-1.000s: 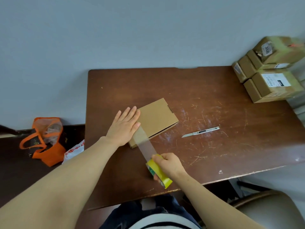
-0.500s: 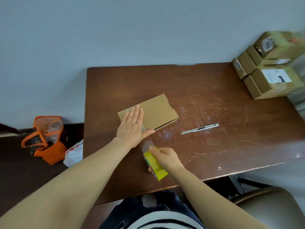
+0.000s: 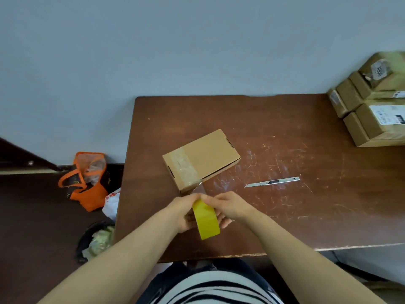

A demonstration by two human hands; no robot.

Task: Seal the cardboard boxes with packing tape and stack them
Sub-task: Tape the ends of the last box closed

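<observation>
Since half a second ago the left hand point(image 3: 185, 213) has left the cardboard box point(image 3: 208, 154) and grips the yellow tape roll point(image 3: 207, 222) with the right hand point(image 3: 229, 208), fingers of both curled round it, near the table point(image 3: 285, 216) front edge. Just behind lies the box, clear tape across its left end. A knife point(image 3: 271, 182) lies to its right; labelled boxes point(image 3: 368, 119) stand stacked far right.

On the right, the top box point(image 3: 393, 83) shows a tilted label point(image 3: 378, 72) with blurred digits, perhaps 9006. The shipping label point(image 3: 388, 114) on the lower box point(image 3: 368, 126) is too small to read, and so are the red marks on the white bag point(image 3: 111, 201).
</observation>
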